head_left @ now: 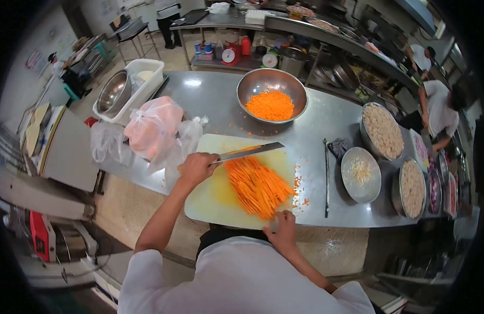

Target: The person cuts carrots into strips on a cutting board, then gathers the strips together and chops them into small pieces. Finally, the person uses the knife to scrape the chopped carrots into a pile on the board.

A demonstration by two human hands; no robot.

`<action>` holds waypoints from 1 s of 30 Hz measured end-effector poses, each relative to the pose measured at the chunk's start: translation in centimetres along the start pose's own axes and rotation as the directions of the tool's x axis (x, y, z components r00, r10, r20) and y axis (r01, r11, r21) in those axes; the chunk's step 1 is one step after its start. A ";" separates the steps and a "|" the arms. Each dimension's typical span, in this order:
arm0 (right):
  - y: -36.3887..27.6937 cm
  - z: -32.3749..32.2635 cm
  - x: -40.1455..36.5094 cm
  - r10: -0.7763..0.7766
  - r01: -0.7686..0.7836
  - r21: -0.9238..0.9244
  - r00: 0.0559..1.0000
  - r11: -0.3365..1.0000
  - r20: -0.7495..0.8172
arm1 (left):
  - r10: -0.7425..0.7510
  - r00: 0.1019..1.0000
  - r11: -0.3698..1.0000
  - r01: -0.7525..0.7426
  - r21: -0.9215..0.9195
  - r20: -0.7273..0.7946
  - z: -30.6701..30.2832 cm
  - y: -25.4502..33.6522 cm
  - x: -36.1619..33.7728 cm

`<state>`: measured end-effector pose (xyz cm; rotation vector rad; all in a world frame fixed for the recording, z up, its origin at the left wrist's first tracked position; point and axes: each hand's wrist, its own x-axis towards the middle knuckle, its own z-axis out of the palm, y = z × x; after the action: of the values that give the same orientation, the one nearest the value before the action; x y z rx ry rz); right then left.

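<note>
My left hand (198, 167) is closed around the handle of a kitchen knife (252, 152). Its long blade points right, above the far end of a pile of carrot strips (257, 186). The strips lie side by side on a pale, orange-stained cutting board (202, 204). At the near end of the pile is my right hand (282, 228), thumb and fingers apart, close to the strip ends at the board's edge. Beyond the board stands a steel bowl (302, 97) with finely diced carrot (271, 104) in it.
Plastic bags (155, 125) lie left of the board, beside a white bin (157, 73) holding a steel bowl (115, 93). To the right are a dark rod (326, 180), a bowl of chopped bits (348, 183) and bowls of pale chunks (382, 128). Co-workers (441, 107) stand farther right.
</note>
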<state>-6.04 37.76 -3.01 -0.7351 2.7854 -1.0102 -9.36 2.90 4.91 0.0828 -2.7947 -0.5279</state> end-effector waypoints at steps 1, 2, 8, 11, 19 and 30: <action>-0.3 0.5 -0.6 0.048 -0.048 0.022 0.999 0.999 0.018 | 0.083 0.996 0.995 -0.085 0.050 0.035 0.8 -1.4 1.4; -0.8 1.2 -1.0 0.064 -0.064 0.018 0.998 0.998 -0.002 | 0.107 0.994 0.993 -0.109 0.042 0.037 1.5 -2.4 3.0; -2.6 4.6 -0.7 0.048 -0.060 -0.028 0.951 0.998 -0.307 | 0.436 0.879 0.899 -0.437 -0.038 0.192 7.0 -6.6 9.4; -4.1 4.4 0.3 0.106 -0.148 -0.082 0.920 0.986 -0.378 | 0.516 0.831 0.854 -0.478 -0.206 0.208 7.2 -6.4 8.4; -8.3 5.6 -1.2 0.153 -0.215 -0.060 0.838 0.975 -0.524 | 0.529 0.765 0.848 -0.496 -0.188 0.368 3.5 -6.7 10.6; -7.6 6.9 1.7 0.177 -0.264 -0.110 0.848 0.958 -0.499 | 0.720 0.602 0.693 -0.651 -0.310 0.345 6.8 -4.0 9.3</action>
<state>-2.76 27.87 -3.46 -0.1642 3.3195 -1.0304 -20.30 0.49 -0.05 -1.2717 -2.8453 -0.5942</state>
